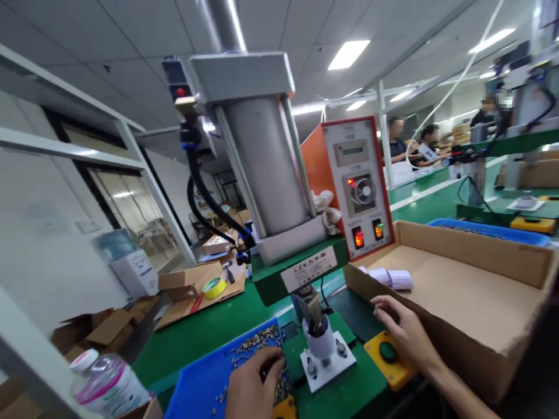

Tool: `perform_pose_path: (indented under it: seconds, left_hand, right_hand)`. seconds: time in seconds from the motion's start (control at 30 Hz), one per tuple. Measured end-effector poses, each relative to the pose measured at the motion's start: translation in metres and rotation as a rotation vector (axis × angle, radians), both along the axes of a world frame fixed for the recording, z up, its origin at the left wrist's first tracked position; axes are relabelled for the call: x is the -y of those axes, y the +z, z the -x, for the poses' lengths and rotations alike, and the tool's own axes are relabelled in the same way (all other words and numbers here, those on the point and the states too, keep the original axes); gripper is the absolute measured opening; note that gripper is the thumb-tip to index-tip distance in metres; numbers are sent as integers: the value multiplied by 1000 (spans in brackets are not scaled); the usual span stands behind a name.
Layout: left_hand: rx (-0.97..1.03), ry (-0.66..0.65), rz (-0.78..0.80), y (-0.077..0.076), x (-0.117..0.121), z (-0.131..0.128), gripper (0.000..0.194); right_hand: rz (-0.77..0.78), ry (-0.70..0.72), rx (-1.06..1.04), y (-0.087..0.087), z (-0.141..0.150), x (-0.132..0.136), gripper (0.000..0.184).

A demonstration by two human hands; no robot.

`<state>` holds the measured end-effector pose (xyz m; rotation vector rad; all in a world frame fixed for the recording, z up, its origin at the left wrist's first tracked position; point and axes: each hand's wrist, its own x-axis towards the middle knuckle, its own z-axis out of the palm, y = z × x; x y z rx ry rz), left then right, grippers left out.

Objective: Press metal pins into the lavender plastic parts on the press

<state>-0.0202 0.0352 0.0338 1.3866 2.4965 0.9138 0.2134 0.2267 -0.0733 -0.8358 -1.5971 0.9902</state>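
Two hands at my press station: my left hand [253, 387], fingers curled, picks among loose metal parts [257, 343] in the blue tray [196, 390] at lower centre, my right hand [404, 331] lies flat beside the yellow button box [388, 358], the white fixture [321, 343] seemingly unloaded.

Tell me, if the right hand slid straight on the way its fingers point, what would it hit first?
Probably the cardboard box: the right hand points up and left along the box's front wall, toward its corner. Depth is hard to judge, so it might instead slip past toward the press.
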Motion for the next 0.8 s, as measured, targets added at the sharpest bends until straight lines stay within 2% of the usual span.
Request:
perform_pose_path:
  seconds: [0.13, 0.23, 0.33, 0.53, 0.8]
  left_hand:
    - [24, -110, -47, 27, -31, -9, 21]
    - [-52, -166, -20, 44, -46, -24, 21]
    - [-127, -208, 77, 55, -60, -39, 17]
    - [-156, -284, 182, 58, -77, -51, 10]
    - [-136, -312, 207, 60, -65, -56, 12]
  right_hand:
    - [139, 167, -186, -23, 5, -17, 34]
    - [207, 165, -231, -41, 3, -18, 37]
    - [222, 150, -236, -43, -1, -15, 35]
    - [232, 151, -206, -40, -4, -14, 36]
    - [317, 134, -142, -65, -9, -18, 42]
